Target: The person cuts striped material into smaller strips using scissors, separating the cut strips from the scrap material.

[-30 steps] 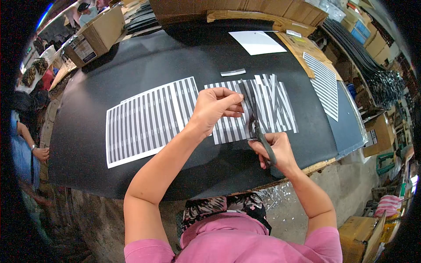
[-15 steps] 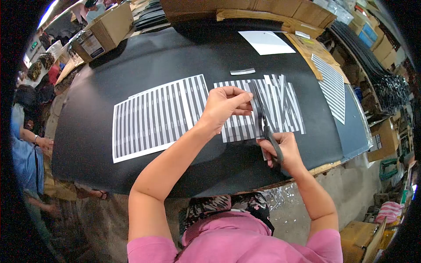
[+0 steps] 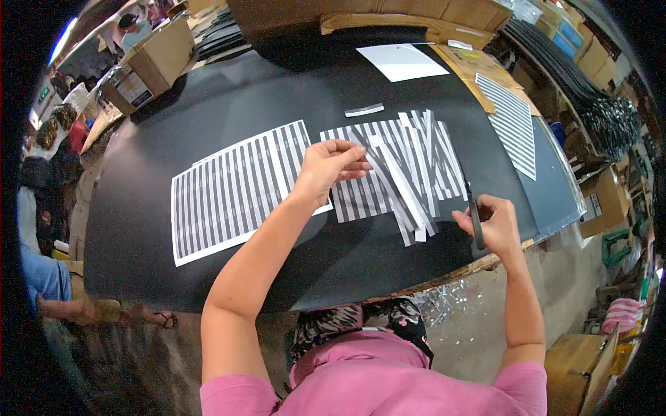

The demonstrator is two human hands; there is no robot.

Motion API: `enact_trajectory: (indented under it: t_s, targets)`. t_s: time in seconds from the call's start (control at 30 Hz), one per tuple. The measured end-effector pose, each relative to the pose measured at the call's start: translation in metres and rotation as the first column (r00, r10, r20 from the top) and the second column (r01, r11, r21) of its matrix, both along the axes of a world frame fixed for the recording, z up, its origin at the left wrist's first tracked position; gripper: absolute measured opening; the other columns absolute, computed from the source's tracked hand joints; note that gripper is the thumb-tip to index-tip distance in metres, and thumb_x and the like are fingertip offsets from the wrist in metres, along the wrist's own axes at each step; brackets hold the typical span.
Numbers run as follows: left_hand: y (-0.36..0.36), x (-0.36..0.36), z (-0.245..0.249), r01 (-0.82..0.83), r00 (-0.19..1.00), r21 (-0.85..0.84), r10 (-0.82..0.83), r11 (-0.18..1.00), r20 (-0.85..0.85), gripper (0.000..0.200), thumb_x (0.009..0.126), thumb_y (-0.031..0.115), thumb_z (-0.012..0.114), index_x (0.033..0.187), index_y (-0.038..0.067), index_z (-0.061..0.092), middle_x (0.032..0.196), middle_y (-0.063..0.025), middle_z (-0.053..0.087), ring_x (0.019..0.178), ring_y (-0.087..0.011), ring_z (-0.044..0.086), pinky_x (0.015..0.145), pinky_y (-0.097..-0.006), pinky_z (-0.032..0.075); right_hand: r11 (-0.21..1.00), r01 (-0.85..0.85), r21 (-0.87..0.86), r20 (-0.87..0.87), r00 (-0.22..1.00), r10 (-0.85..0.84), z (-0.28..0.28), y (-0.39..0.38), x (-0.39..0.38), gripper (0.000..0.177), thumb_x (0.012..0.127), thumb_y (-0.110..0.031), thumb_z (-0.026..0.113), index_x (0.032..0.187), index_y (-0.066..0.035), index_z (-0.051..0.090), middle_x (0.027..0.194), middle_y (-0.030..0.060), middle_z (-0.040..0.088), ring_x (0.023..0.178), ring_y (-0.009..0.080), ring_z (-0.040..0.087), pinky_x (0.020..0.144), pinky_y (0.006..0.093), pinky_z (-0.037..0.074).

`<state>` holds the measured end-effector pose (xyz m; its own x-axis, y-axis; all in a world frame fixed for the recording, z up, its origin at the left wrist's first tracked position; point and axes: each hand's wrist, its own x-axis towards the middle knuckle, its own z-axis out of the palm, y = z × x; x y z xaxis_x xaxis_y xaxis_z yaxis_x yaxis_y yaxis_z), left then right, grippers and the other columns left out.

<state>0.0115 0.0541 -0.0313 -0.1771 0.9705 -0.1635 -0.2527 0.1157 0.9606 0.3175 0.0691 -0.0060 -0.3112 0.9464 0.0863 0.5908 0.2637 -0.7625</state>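
My left hand (image 3: 329,166) pinches the edge of a striped black-and-white sheet (image 3: 357,187) lying on the black table (image 3: 229,97). Several cut strips (image 3: 409,177) lie loose across that sheet, some slanting toward the table's front edge. My right hand (image 3: 489,225) is off to the right near the table edge, holding dark scissors (image 3: 474,215) with the blades pointing away from me and clear of the paper. A larger uncut striped sheet (image 3: 232,191) lies to the left of my left hand.
A single small strip (image 3: 364,109) lies farther back. A white sheet (image 3: 402,62) and another striped sheet (image 3: 513,125) are at the right rear. Cardboard boxes (image 3: 152,59) line the back. Another person (image 3: 41,270) stands at the left. Paper scraps litter the floor.
My right hand has pulled the scissors out of the sheet and moved right. Freshly cut strips have dropped loose onto the sheet. My left hand stays on the paper.
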Motion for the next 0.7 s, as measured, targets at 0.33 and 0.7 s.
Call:
enact_trajectory:
  t_s: [0.33,0.7]
  targets:
    - [0.004,0.029,-0.012,0.151,0.982,0.13,-0.133,0.98,-0.136,0.029,0.084,0.007,0.061,0.108,-0.01,0.055,0.099,-0.0153,0.063,0.089,-0.0216,0.064,0.079,-0.0289,0.053,0.96,-0.116,0.254,0.217,0.974,0.061,0.019,-0.015,0.019,0.038,0.061,-0.03,0.077,0.063,0.002,0.057,0.057,0.0177,0.054,0.051,0.0287,0.052,0.052,0.0351,0.041]
    - [0.062,-0.065,0.013,0.263,0.127,-0.109,-0.147,0.959,-0.981,0.074,0.055,0.041,0.081,0.11,-0.002,0.057,0.104,-0.0189,0.058,0.102,-0.0293,0.056,0.088,-0.0366,0.044,0.963,-0.117,0.244,0.23,0.971,0.06,0.009,-0.026,0.027,0.037,0.06,-0.031,0.077,0.063,0.0,0.058,0.061,0.0195,0.057,0.061,0.0364,0.059,0.057,0.0378,0.045]
